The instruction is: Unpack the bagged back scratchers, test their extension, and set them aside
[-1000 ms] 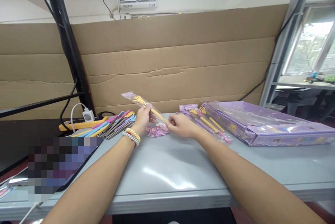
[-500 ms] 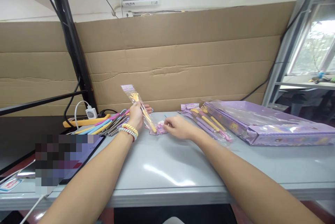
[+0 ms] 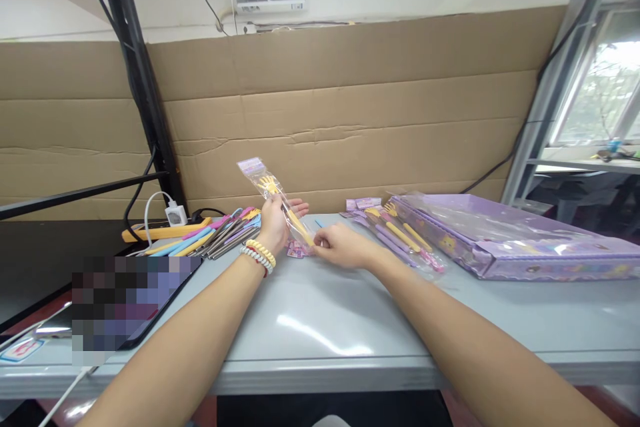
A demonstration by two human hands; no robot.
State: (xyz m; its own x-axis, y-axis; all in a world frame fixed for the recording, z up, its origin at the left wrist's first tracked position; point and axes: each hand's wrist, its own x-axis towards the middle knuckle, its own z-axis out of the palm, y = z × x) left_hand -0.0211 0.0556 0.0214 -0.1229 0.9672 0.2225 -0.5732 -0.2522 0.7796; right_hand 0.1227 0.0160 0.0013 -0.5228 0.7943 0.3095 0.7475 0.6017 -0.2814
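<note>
Yellow hand-tipped stick (image 3: 295, 219) — inside clear, glossy sleeve (image 3: 257, 174)

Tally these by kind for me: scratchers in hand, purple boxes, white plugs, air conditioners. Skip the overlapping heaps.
Yellow scratcher, bagged, in the left hand: 1
Purple box: 1
White plug: 1
Air conditioner: 1
Total: 4

Bright window (image 3: 617, 74) at right — white glare on tabletop (image 3: 350, 304)

No lettering is legible. The bag header (image 3: 251, 166) and small white card (image 3: 23, 350) bear marks (too small to read).
</note>
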